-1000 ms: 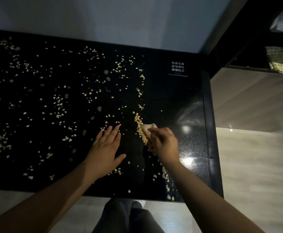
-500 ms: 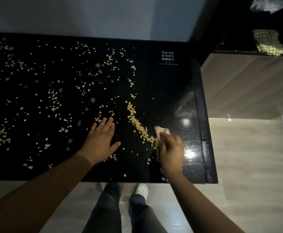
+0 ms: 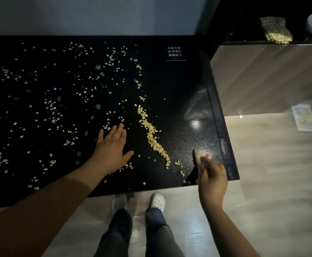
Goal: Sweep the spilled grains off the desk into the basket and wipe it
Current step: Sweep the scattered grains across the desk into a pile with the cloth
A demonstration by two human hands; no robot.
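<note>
Pale yellow grains are dotting the black, finely speckled desk. At one o'clock a basket is showing a yellowish woven pattern.

Ridge of grains on the desk; left hand lies left of it, cloth right.

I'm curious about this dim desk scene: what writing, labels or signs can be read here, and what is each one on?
"玻璃桌面 / 请勿重压 / 谢谢配合": white notice printed on the black desk, near its far right corner.
Sheet of paper on the floor, right of the desk: print too blurred to read.
No other text shows.
</note>
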